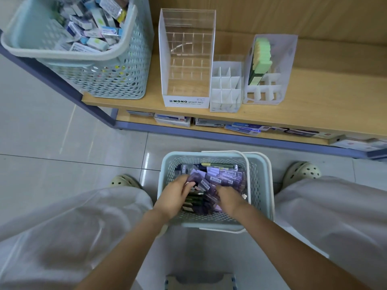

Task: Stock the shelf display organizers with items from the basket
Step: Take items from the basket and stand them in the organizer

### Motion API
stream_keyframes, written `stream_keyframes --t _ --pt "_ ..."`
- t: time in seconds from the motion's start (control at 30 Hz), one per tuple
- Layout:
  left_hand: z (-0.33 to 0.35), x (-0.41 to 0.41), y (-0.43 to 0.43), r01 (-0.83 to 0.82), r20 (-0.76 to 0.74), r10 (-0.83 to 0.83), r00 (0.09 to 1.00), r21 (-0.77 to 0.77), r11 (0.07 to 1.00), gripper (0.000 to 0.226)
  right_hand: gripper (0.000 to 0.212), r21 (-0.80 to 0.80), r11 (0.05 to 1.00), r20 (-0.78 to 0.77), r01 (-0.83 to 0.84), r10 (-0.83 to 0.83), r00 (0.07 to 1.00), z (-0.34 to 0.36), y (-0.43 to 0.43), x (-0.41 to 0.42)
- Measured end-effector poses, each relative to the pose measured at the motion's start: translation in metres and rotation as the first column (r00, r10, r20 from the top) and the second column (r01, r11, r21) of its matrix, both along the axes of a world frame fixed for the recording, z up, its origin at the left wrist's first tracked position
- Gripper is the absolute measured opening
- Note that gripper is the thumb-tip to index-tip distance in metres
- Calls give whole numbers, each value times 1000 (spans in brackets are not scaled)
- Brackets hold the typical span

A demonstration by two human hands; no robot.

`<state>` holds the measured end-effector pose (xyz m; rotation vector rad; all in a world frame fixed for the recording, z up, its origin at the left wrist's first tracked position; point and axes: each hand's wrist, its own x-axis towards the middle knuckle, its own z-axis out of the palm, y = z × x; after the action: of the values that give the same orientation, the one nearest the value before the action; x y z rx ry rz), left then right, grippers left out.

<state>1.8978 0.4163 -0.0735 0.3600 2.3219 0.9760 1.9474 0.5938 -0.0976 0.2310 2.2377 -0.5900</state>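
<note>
Pale glossy floor tiles are filling the lower half of the head view, with a wooden shelf (314, 105) running across the top. Down between the person's feet, the floor basket (260, 185) is sitting full of purple packs (222, 178), and both hands are working inside it. The left hand (173, 195) is curling its fingers round the end of one pack near the top of the heap. The right hand (228, 197) is digging in just beside it, its fingertips buried under the packs, so I cannot tell whether it is gripping anything. These packs are looking slim, light and fairly stiff, with shiny wrapping that is probably slippery. A pinch across the long edges near the middle is likely the safest hold, a few at a time. Counting now: two baskets, this one and a shelf basket (117, 80) piled with small boxes. Three organizers are waiting on the shelf. One is a tall clear organizer (186, 59) with nothing in it, and one is a low white grid organizer (226, 86), also bare. The third is the right-hand organizer (289, 59), holding one row of green packs (261, 57). The purple packs are overlapping too much for a count.
</note>
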Motion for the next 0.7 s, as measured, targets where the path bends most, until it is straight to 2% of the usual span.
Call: stream_keyframes --t 0.13,0.27,0.33,0.4,0.5,0.57,0.63,0.7 --pt "6 5 4 -289 135 280 951 58 955 8 33 -10 993 -70 117 -118 991 16 -2 -1" --pt "20 11 22 -537 349 474 808 110 836 7 28 -199 936 -218 289 -330 919 44 -11 0" --pt "33 15 35 -635 494 477 727 219 741 12 23 -337 887 -264 316 -411 873 61 -15 4" --pt "46 19 46 -690 565 460 685 300 658 16 20 -459 830 -264 318 -469 843 76 -19 10" --pt "63 23 58 -702 514 496 700 366 611 4 17 -552 778 -271 300 -507 818 91 -22 21" --pt "71 23 60 -652 407 513 756 391 650 7 14 -468 834 -443 293 -508 738 93 -14 26" --pt "78 20 57 -614 320 524 789 393 685 9 26 -238 901 -606 362 -429 670 88 2 30" --pt "85 16 51 -584 285 509 812 397 708 11 43 -139 867 -549 479 -470 691 79 19 35"
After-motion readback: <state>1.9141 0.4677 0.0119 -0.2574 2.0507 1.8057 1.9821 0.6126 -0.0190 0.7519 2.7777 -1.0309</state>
